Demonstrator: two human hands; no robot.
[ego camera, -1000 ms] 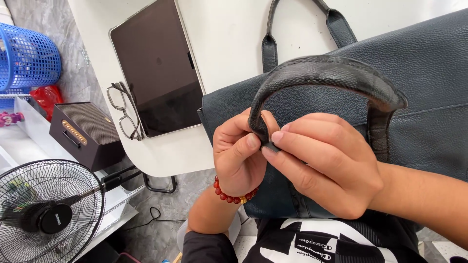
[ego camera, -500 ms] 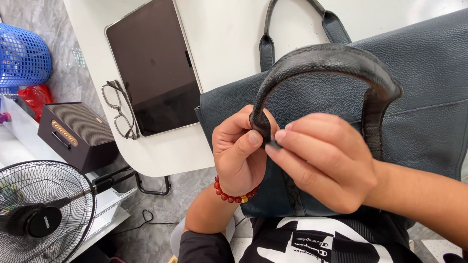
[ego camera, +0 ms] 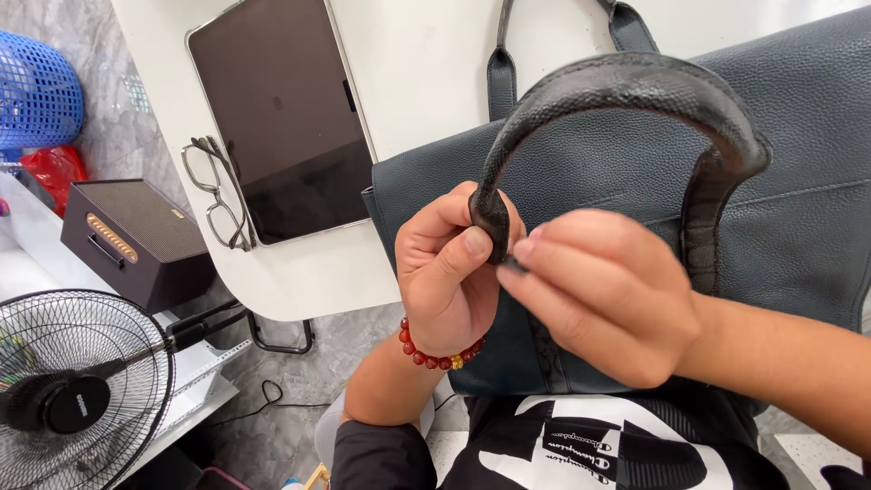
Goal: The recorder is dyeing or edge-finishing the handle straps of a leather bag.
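Shirt (ego camera: 590,449), black with white print, at bottom edge. Left hand (ego camera: 449,268), bead bracelet (ego camera: 435,349) on wrist, pinches the lower end of the handle (ego camera: 626,91) between thumb and fingers, closed on it. Right hand (ego camera: 599,295) meets it from the right, fingertips (ego camera: 522,254) pressed to the same handle end; grip closed on a small dark bit there, too small to tell. Handle arches up over the bag (ego camera: 798,191), dark leather, lying half on the table (ego camera: 426,73), half over the lap. Further left on table: tablet (ego camera: 272,118), glasses (ego camera: 213,191) just beside it. Off the table, left: speaker box (ego camera: 136,236), fan (ego camera: 73,381), blue basket (ego camera: 36,91).
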